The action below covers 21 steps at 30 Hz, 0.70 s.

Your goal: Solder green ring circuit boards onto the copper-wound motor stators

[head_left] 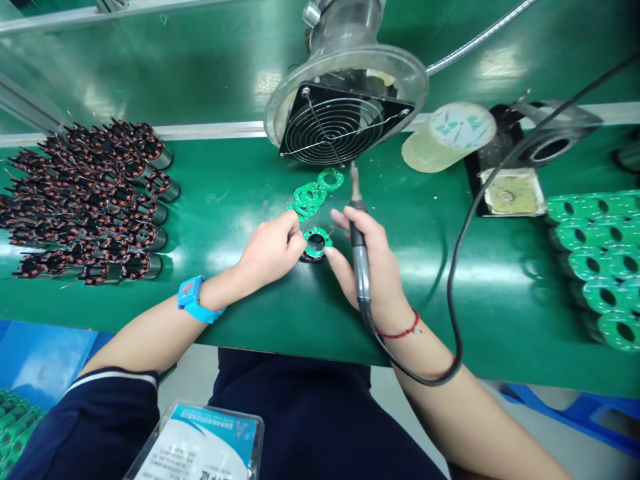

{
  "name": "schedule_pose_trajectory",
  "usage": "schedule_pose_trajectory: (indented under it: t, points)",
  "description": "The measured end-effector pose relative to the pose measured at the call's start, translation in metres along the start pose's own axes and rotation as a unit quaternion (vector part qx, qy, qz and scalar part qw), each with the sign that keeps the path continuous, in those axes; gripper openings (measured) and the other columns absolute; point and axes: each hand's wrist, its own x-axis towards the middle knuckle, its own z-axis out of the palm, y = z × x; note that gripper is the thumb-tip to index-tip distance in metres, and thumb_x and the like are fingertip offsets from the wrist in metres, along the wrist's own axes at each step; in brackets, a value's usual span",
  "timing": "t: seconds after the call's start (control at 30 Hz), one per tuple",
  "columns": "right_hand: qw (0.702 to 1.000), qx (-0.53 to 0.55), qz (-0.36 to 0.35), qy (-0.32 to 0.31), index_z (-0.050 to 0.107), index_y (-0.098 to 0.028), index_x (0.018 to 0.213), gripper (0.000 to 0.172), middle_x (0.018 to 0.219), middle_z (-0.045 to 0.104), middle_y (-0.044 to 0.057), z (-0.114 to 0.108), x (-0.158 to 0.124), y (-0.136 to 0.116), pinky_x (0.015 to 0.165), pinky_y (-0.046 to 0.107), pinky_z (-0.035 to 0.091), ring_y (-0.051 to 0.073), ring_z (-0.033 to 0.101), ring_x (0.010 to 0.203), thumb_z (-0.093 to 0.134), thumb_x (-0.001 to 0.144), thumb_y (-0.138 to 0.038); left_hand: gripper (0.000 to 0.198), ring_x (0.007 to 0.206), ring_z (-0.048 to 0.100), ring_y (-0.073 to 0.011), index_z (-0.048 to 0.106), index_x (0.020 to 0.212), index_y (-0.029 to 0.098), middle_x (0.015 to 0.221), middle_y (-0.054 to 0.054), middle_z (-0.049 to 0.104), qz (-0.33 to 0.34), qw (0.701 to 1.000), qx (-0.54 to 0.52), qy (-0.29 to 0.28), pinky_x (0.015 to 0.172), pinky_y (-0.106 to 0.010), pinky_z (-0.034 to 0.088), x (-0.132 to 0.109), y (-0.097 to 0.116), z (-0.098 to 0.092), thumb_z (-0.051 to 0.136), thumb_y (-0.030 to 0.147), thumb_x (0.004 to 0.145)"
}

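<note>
A motor stator with a ring-shaped green circuit board (317, 244) on top stands on the bench between my hands, thin wires rising from its edge. My left hand (273, 250) is closed in a pinch at the board's left edge; what its fingertips hold is hidden. My right hand (373, 260) grips a soldering iron (359, 250), its tip pointing away from me toward the fan. The right thumb reaches to the right side of the stator. Just beyond, several loose ring boards (310, 195) lie overlapping in a short row.
Rows of wound stators (100, 200) stand at the left. A fume fan (333, 130) hangs at the back. A tape-like roll (450, 137), a soldering stand with a yellowish pad (515, 193) and board-topped stators (595, 263) occupy the right. The iron's black cable (453, 287) loops over my right forearm.
</note>
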Motion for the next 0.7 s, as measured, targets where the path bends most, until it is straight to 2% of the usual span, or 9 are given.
schedule_pose_trajectory:
  t: [0.07,0.13,0.2,0.27,0.37,0.57,0.7]
  points:
    - [1.0,-0.009,0.0,-0.028,0.041,-0.027,0.14,0.053,0.131,0.063,0.011,0.0,0.001,0.003,0.101,0.049,0.051,0.028,0.062,0.12,0.061,0.091,-0.034,0.013,0.062,0.044,-0.0119,0.038,0.072,0.021,0.067,0.003,0.048,-0.005,0.998,-0.055,-0.006,0.059,-0.027,0.033,0.0,-0.005,0.0,0.044,0.013,0.08]
    - [0.999,-0.012,0.001,-0.03,0.04,-0.027,0.14,0.053,0.128,0.065,0.01,0.0,0.001,0.004,0.1,0.049,0.05,0.028,0.062,0.12,0.061,0.091,-0.033,0.009,0.079,0.054,-0.0145,0.046,0.087,0.02,0.086,-0.001,0.058,0.009,0.995,-0.096,-0.014,0.069,-0.027,0.043,-0.002,-0.01,0.0,0.049,0.015,0.08]
    - [1.0,-0.006,-0.005,-0.021,0.04,-0.027,0.139,0.054,0.127,0.065,0.01,0.0,0.0,0.005,0.101,0.048,0.05,0.028,0.061,0.121,0.062,0.091,-0.033,0.034,0.105,0.056,-0.0221,0.047,0.108,0.018,0.113,-0.009,0.058,0.049,0.995,-0.082,-0.042,0.088,-0.036,0.047,-0.005,-0.012,0.003,0.061,0.019,0.077]
    - [1.0,0.001,-0.008,-0.017,0.042,-0.026,0.138,0.052,0.125,0.066,0.01,0.001,0.0,0.005,0.1,0.048,0.05,0.027,0.062,0.118,0.062,0.09,-0.034,0.056,0.119,0.05,-0.0303,0.043,0.12,0.016,0.126,-0.015,0.054,0.083,0.994,-0.021,-0.062,0.1,-0.046,0.043,-0.009,-0.013,0.007,0.072,0.023,0.073]
    - [1.0,-0.003,0.008,0.002,0.045,-0.027,0.133,0.047,0.117,0.069,0.007,0.001,-0.001,0.003,0.097,0.046,0.051,0.026,0.066,0.11,0.063,0.09,-0.035,0.059,0.117,0.051,-0.033,0.04,0.124,0.016,0.125,-0.016,0.055,0.081,0.994,0.043,-0.051,0.101,-0.051,0.041,-0.012,-0.01,0.015,0.074,0.022,0.076]
    - [0.996,-0.071,0.013,0.055,0.052,-0.027,0.124,0.033,0.105,0.073,0.004,0.005,-0.002,-0.008,0.083,0.039,0.054,0.024,0.069,0.098,0.06,0.093,-0.033,0.054,0.116,0.05,-0.0324,0.038,0.127,0.014,0.126,-0.018,0.054,0.071,0.994,0.084,-0.015,0.1,-0.05,0.04,-0.012,-0.007,0.025,0.069,0.023,0.083]
    - [0.992,-0.108,-0.004,0.071,0.055,-0.025,0.122,0.028,0.106,0.073,0.005,0.009,-0.004,-0.011,0.083,0.038,0.052,0.023,0.069,0.095,0.056,0.095,-0.028,0.048,0.113,0.049,-0.0311,0.042,0.129,0.013,0.123,-0.016,0.055,0.077,0.99,0.12,-0.022,0.095,-0.047,0.04,-0.01,-0.007,0.022,0.062,0.026,0.087]
